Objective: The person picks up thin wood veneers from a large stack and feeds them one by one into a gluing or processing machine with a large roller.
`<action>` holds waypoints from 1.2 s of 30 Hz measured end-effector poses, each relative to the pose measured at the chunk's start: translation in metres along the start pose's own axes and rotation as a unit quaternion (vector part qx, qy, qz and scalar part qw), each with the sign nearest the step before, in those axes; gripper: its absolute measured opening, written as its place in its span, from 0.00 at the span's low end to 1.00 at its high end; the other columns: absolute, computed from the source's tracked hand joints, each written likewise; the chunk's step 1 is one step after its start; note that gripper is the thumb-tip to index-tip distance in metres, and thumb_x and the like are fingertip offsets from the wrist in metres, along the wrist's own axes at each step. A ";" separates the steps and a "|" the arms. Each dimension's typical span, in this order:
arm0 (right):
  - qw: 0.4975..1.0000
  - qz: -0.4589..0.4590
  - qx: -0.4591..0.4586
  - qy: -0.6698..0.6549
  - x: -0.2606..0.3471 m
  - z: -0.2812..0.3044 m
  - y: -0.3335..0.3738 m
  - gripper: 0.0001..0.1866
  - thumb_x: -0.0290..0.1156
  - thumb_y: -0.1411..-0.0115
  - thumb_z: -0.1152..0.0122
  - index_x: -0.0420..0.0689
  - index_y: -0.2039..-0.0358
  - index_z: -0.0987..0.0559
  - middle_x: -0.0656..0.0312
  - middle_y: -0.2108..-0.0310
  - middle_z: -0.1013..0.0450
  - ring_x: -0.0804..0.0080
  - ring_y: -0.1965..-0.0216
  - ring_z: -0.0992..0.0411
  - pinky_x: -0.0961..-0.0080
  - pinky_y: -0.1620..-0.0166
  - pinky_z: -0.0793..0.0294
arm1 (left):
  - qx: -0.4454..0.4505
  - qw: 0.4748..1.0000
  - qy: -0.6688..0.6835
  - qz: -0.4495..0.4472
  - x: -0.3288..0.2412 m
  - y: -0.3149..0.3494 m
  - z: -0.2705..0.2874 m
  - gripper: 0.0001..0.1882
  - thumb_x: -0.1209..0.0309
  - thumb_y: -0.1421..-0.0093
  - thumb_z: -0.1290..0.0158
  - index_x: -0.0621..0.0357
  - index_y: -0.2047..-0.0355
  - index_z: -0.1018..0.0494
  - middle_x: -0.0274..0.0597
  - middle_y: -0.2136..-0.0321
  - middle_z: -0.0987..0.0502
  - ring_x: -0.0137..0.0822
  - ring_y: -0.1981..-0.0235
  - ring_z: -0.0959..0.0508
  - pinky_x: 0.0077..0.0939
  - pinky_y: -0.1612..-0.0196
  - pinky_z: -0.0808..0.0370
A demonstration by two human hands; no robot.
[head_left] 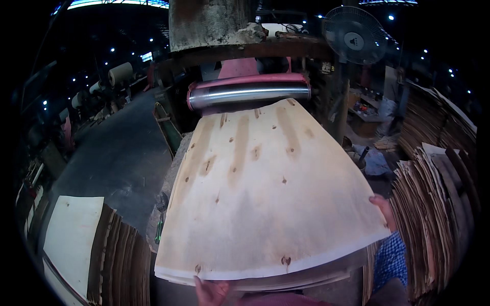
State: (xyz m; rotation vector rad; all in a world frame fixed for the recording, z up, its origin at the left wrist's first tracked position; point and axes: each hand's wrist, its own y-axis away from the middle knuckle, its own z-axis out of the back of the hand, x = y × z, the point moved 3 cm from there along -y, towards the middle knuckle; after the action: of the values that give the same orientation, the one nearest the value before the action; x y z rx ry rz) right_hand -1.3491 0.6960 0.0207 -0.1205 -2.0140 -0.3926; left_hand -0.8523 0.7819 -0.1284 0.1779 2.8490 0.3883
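Observation:
A large pale wood veneer sheet [255, 204] with dark knots and brownish streaks spreads out before me, its far edge close to the rollers. My right hand [384, 210] grips its right edge near the near right corner. At the near edge, left of the middle, my left hand [210, 291] pinches the sheet's border, with part of the hand cut off by the frame. More sheet edges show under the near border. Beyond the far edge lies a shiny metal roller [250, 95], with a pink roller [250, 80] just above it.
Stacked veneer stands at the lower left [120, 255] and in a tall pile on the right [423, 219]. A fan [353, 40] stands at the back right. Wooden beams and a rough block [206, 23] sit over the rollers. Grey floor [117, 148] runs along the left.

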 end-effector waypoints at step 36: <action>0.602 0.241 0.189 0.737 -0.205 -0.157 0.103 0.39 0.36 0.60 0.33 0.52 0.43 0.32 0.55 0.41 0.39 0.47 0.39 0.43 0.46 0.42 0.44 | -0.055 0.974 -0.215 0.039 -0.003 -0.031 -0.006 0.28 0.71 0.36 0.57 0.52 0.36 0.51 0.53 0.41 0.39 0.53 0.41 0.36 0.55 0.44 0.34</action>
State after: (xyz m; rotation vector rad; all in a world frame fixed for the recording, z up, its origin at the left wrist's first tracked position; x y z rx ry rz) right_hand -1.0952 0.7593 -0.0730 -0.0277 -0.2880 0.2966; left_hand -0.8534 0.7502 -0.1309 0.3107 2.3937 0.4600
